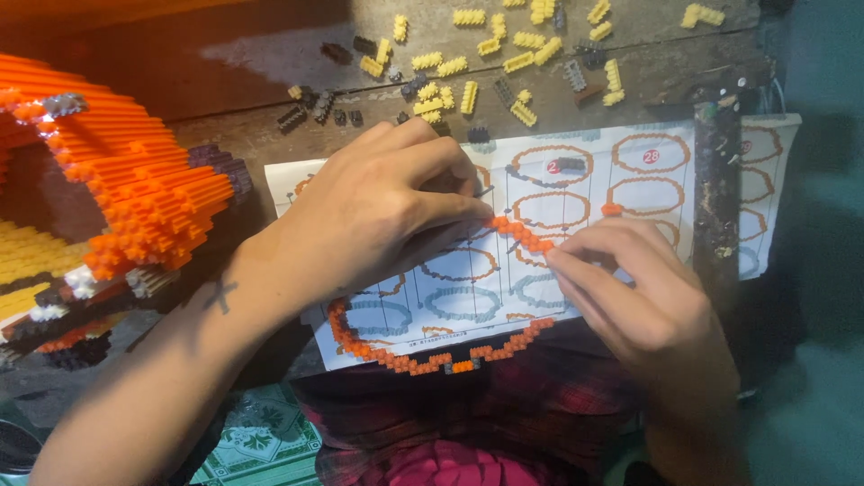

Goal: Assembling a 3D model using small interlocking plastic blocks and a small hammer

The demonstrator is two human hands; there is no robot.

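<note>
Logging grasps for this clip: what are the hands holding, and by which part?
Both hold one short orange brick strip over the instruction sheet: left hand pinches its left end, right hand its right end.

My left hand (378,211) covers the near part of the orange brick ring (423,360) and the sheet's (576,193) drawings under it. My fingers (468,211) hide where they meet the ring's top strip, so the grip itself is perhaps a pinch. The big orange model (117,180) beyond my left wrist runs off the picture's edge. The loose yellow bricks (468,94) past my fingers are too small to tell apart.
</note>
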